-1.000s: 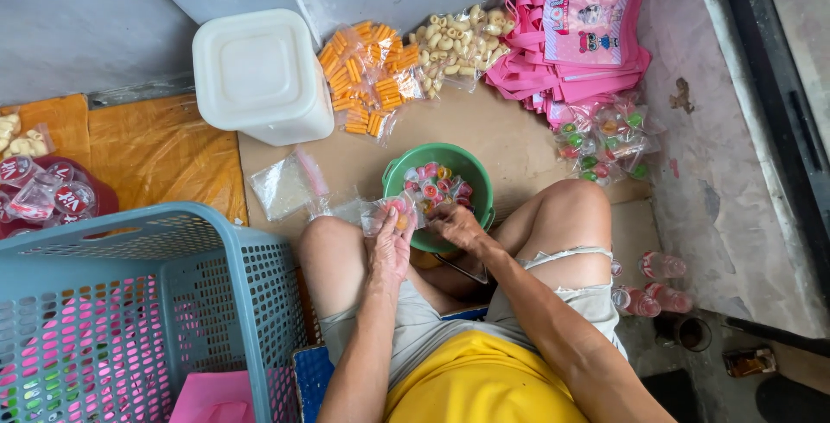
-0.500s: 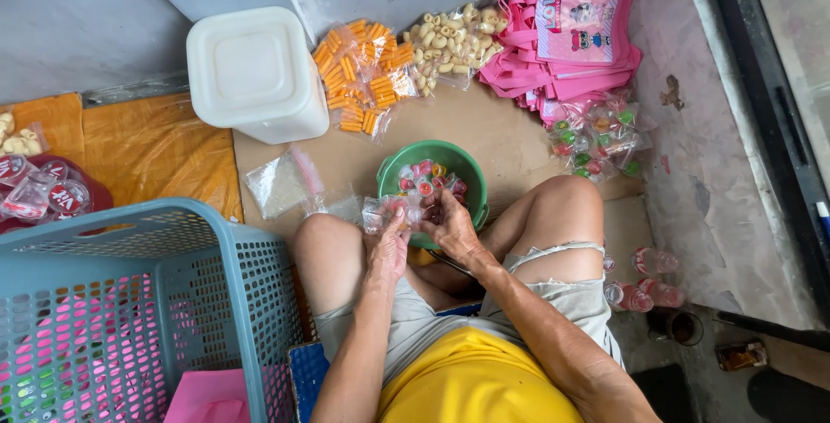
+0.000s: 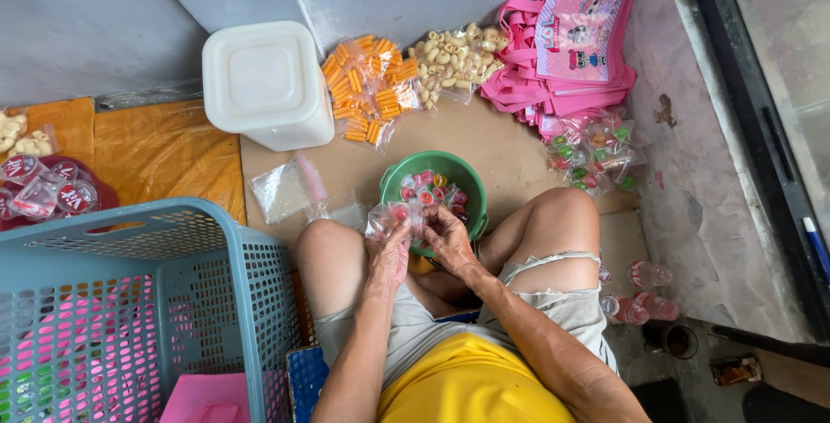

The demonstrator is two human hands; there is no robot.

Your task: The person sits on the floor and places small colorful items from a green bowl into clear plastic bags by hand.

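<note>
While both forearms reach forward between the bent knees, the left hand (image 3: pixel 391 254) and right hand (image 3: pixel 445 234) meet just above the near rim of the green bowl (image 3: pixel 471 194). Fingers of both curl in, pinching a small clear plastic bag (image 3: pixel 393 214) that is crinkled, glossy, and shows a few round red and pink sweets inside. Left hand grips its lower side, right hand works at its top edge, thumb and fingertips pressed on the film. More of those round candies, pink, red and green, sit in the bowl, which rests on brown cardboard (image 3: pixel 501 142) on the floor. A flat stack of empty clear bags (image 3: pixel 285 189) lies just left. Further back, there's a white square lidded tub (image 3: pixel 264 81), a bag of orange snacks (image 3: pixel 367 99) and folded pink bags (image 3: pixel 571 42). A blue perforated basket (image 3: pixel 130 302) stands at the left.
</note>
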